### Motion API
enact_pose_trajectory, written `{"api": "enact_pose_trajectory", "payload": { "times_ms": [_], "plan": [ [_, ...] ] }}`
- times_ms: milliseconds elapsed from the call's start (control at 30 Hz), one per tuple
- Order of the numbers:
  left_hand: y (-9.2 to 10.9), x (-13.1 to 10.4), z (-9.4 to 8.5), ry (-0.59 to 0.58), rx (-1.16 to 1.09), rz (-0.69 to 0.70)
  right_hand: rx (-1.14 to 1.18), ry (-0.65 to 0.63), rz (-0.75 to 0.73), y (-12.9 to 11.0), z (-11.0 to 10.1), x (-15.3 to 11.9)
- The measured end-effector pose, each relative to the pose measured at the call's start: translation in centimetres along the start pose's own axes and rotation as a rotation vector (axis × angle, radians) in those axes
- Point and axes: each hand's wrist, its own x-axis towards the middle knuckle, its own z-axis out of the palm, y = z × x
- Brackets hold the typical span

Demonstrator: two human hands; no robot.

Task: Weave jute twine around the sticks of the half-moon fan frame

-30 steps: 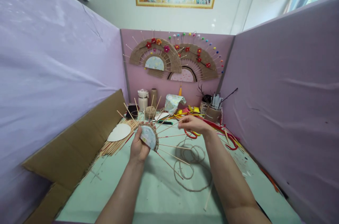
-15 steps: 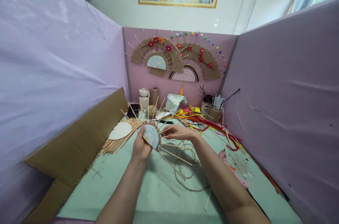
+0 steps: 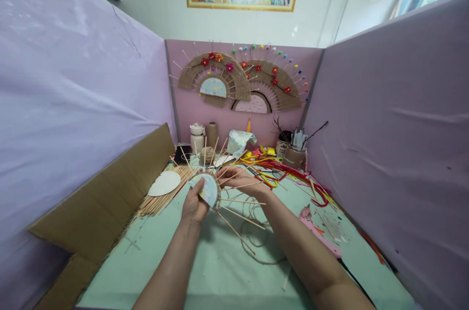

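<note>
My left hand [image 3: 195,204] grips a small half-round piece [image 3: 209,190] covered in pale blue patterned cloth, thumb on its face. Thin wooden sticks [image 3: 244,201] fan out from its curved edge, where brown twine is wound. Among the sticks at the upper right of this edge is my right hand [image 3: 234,176], its fingers bent close to the twine; whatever they pinch is too small to make out. Loose twine [image 3: 262,261] lies in loops on the green table below my right forearm.
Cardboard [image 3: 110,197] stands at the left beside a stick pile [image 3: 156,204] and a white oval [image 3: 164,183]. Coloured pipe cleaners [image 3: 289,169] and a pink glue gun [image 3: 320,237] lie at the right. Two finished fans [image 3: 282,75] hang behind.
My right hand has moved slightly up and left along the curved edge. The view has shifted a little, and the lower sticks show at a slightly different angle.
</note>
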Motion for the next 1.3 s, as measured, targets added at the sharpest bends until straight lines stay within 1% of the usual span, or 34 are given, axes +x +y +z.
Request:
{"api": "enact_pose_trajectory", "payload": {
  "times_ms": [133,233,367,467,567,733,867,1100,1200,1300],
  "plan": [
    [0.1,-0.2,0.0,0.01,0.061,-0.027,-0.006,0.057,-0.028,0.4,0.4,0.3],
    [0.0,-0.3,0.1,0.015,0.104,-0.075,-0.007,0.063,-0.046,0.7,0.4,0.5],
    [-0.2,-0.3,0.2,-0.003,0.156,-0.204,-0.018,0.07,-0.087,0.8,-0.1,0.4],
    [-0.2,-0.5,0.3,-0.013,0.138,-0.297,-0.032,0.059,-0.087,0.8,-0.4,0.3],
    [-0.1,-0.6,0.4,-0.014,0.118,-0.346,-0.042,0.057,-0.072,0.8,-0.3,0.3],
    [-0.1,-0.5,0.6,0.035,0.037,-0.288,-0.053,0.048,-0.021,0.1,0.2,-0.1],
    [-0.1,-0.6,0.7,0.037,0.034,-0.289,-0.076,0.036,-0.015,-0.2,-0.2,-0.2],
    [-0.2,-1.0,0.5,0.014,0.085,-0.258,-0.086,0.101,-0.016,0.2,-0.9,0.3],
    [-0.4,-1.0,0.5,0.015,0.094,-0.219,-0.098,0.084,-0.006,-0.2,-1.0,0.0],
    [-0.5,-0.9,0.7,0.056,0.063,-0.185,-0.145,0.032,-0.007,-0.7,-1.2,-0.4]
  ]
}}
